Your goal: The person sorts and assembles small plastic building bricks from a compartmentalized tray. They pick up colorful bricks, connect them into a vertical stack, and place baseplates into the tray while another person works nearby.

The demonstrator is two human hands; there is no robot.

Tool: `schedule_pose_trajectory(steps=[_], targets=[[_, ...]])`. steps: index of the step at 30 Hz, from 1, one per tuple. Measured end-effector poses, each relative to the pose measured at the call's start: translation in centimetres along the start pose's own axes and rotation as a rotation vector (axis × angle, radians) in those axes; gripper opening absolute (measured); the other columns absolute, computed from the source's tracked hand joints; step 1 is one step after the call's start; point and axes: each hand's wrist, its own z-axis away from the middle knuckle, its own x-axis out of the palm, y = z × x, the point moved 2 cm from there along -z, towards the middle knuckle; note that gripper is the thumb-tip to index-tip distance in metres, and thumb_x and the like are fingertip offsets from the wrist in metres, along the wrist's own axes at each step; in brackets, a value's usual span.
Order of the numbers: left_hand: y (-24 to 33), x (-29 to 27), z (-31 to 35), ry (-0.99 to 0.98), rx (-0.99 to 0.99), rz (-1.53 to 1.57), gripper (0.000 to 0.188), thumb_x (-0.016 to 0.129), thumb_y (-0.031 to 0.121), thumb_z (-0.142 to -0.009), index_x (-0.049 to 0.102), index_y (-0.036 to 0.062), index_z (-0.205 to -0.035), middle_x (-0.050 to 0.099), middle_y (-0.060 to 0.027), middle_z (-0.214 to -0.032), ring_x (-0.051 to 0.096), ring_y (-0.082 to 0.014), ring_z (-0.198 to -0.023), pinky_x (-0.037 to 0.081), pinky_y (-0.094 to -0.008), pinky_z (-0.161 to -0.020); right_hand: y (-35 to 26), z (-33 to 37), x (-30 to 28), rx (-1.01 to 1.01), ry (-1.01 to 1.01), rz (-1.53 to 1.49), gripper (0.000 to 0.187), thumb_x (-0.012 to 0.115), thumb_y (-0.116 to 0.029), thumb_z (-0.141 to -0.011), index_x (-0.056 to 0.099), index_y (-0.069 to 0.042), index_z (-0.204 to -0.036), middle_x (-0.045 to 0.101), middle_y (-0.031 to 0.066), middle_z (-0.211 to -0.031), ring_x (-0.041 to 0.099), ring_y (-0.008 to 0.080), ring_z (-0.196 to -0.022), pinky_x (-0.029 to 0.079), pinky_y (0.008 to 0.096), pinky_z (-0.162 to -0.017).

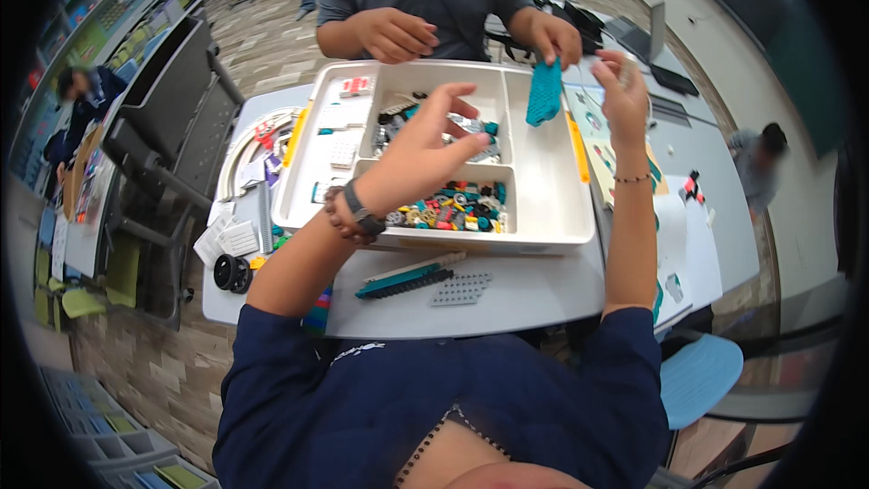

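My left hand [421, 149] hovers over the middle of a white sorting tray [549, 217], its fingers apart and nothing in them. Beneath it, compartments hold mixed small building pieces [453, 208], partly hidden by my hand and wrist. Past the tray's right rim my right hand [623, 100] is raised, fingers curled together; what they hold, if anything, is too small to make out. Close by, a person across the table dangles a teal studded piece [544, 95] from one hand [554, 36] over the right compartment. That person's other hand [394, 34] rests at the far rim.
Teal and black beams [407, 281] and a grey perforated plate [462, 289] lie before the tray. Black wheels [233, 273] and loose parts sit at left. Paper sheets [674, 235] and a laptop [654, 36] are at right. A blue chair [701, 380] stands beside me.
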Motion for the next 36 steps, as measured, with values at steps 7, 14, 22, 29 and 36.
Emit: schedule_pose_trajectory(steps=[7, 14, 22, 29, 36], targets=[[0.2, -0.4, 1.7, 0.015, 0.035, -0.056, 0.056, 0.059, 0.023, -0.084, 0.036, 0.0001, -0.129, 0.050, -0.0149, -0.113, 0.054, -0.0196, -0.097, 0.046, -0.0307, -0.078, 2.1, 1.6, 0.9, 0.373, -0.374, 0.611, 0.051, 0.068, -0.042, -0.076, 0.058, -0.001, -0.105, 0.064, 0.0097, -0.083, 0.061, 0.0147, -0.075, 0.045, 0.0248, -0.063], [1.0, -0.5, 3.5, 0.018, 0.047, -0.112, 0.054, 0.059, 0.022, -0.084, 0.038, 0.0028, -0.130, 0.051, -0.0145, -0.112, 0.053, -0.0200, -0.097, 0.044, -0.0329, -0.085, 4.8, 1.9, 3.7, 0.135, -0.638, 0.926, 0.044, 0.071, -0.033, -0.067, 0.061, 0.000, -0.093, 0.064, 0.0157, -0.081, 0.064, 0.0284, -0.076, 0.050, 0.0375, -0.067], [1.6, -2.5, 6.8, 0.029, 0.094, -0.334, 0.048, 0.060, 0.012, -0.079, 0.044, 0.0001, -0.124, 0.053, -0.0146, -0.107, 0.053, -0.0217, -0.096, 0.042, -0.0342, -0.087, 1.2, 4.8, 6.3, -0.042, -1.211, 1.244, 0.045, 0.075, -0.035, -0.065, 0.062, -0.008, -0.099, 0.065, 0.0118, -0.089, 0.063, 0.0268, -0.088, 0.050, 0.0397, -0.074], [1.6, -2.4, 9.6, 0.018, 0.123, -0.523, 0.036, 0.061, 0.007, -0.074, 0.054, 0.0005, -0.109, 0.055, -0.0166, -0.103, 0.053, -0.0316, -0.096, 0.040, -0.0362, -0.086, 3.0, 4.6, 6.3, -0.099, -1.064, 1.143, 0.032, 0.075, -0.028, -0.067, 0.064, -0.008, -0.091, 0.065, 0.0105, -0.085, 0.063, 0.0276, -0.087, 0.050, 0.0414, -0.073], [1.3, -1.4, 11.2, -0.119, 0.142, -0.625, 0.027, 0.064, 0.005, -0.071, 0.060, 0.0029, -0.098, 0.057, -0.0130, -0.085, 0.055, -0.0295, -0.078, 0.044, -0.0351, -0.067, 1.7, 2.8, 4.0, -0.014, -0.777, 0.853, 0.035, 0.065, -0.029, -0.078, 0.062, -0.003, -0.102, 0.064, 0.0129, -0.088, 0.061, 0.0259, -0.079, 0.047, 0.0352, -0.073]])
